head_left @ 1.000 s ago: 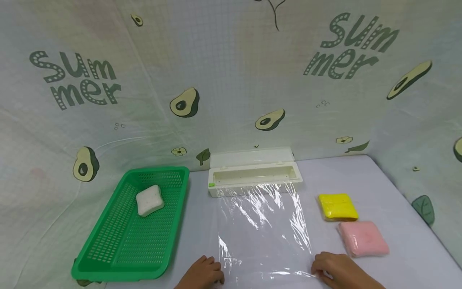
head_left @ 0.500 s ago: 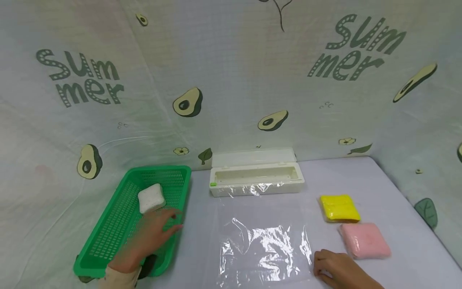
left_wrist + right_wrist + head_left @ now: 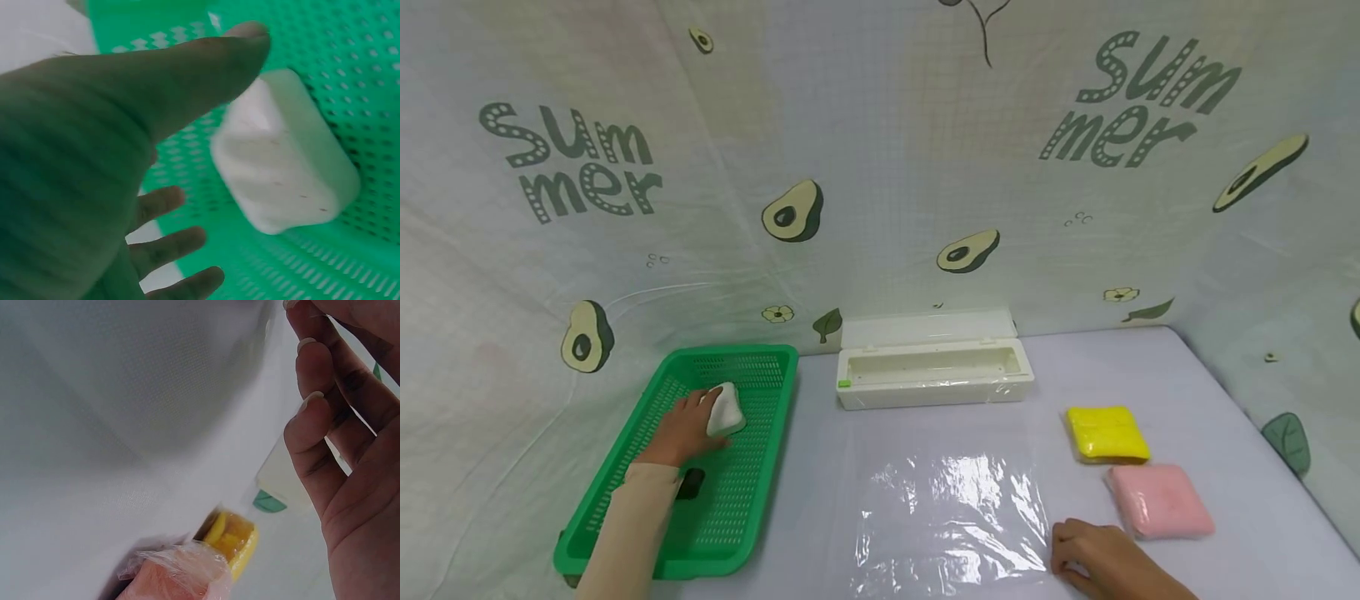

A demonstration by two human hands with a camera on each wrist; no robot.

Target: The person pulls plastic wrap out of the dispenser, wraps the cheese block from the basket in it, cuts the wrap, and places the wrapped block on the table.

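My left hand (image 3: 681, 429) reaches into the green perforated basket (image 3: 765, 475), its fingers at the left side of a white block (image 3: 726, 412) with rounded corners. In the left wrist view the thumb (image 3: 212, 62) lies over the block's upper end, with the other fingers spread apart beside it. A sheet of clear plastic wrap (image 3: 955, 500) lies spread on the table, running from the white box toward me. My right hand (image 3: 1090, 554) pinches the wrap's near right corner; its fingers (image 3: 312, 425) are curled in the right wrist view.
Behind the wrap stands a long white dispenser box (image 3: 936, 394) with its lid up. To the right lie a yellow packet (image 3: 1107, 433) and a pink packet (image 3: 1159, 500), both in clear wrapping. A printed cloth backdrop (image 3: 880, 167) rises behind the table.
My left hand has let go of the wrap's near left corner and moved left and forward into the basket, up to the white block. My right hand has stayed at its corner.
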